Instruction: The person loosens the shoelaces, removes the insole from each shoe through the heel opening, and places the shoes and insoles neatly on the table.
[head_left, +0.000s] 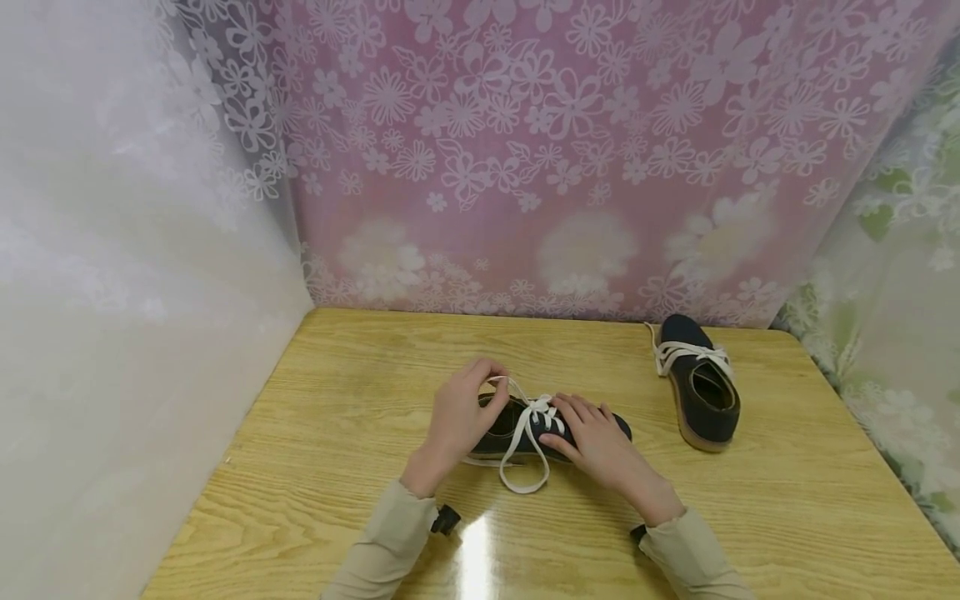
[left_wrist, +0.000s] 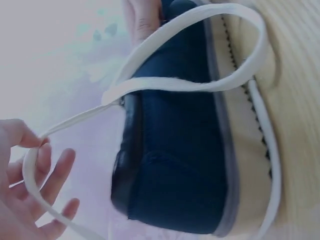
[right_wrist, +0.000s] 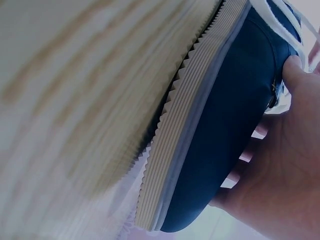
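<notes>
A dark navy shoe with a pale ridged sole lies on the table, toe to the right in the head view. Between thumb and index finger, my left hand pinches one white shoelace above the shoe's opening, drawn out from the knot. A loop of lace hangs over the near side. My right hand holds the front of the shoe, thumb by the lacing and fingers over the top towards the far side. In the right wrist view its thumb touches the upper near the laces.
A second navy shoe with white laces stands at the right rear of the wooden table. Behind the table hangs a pink flowered curtain, with pale sheets at both sides. A dark wrist strap piece shows at the left sleeve.
</notes>
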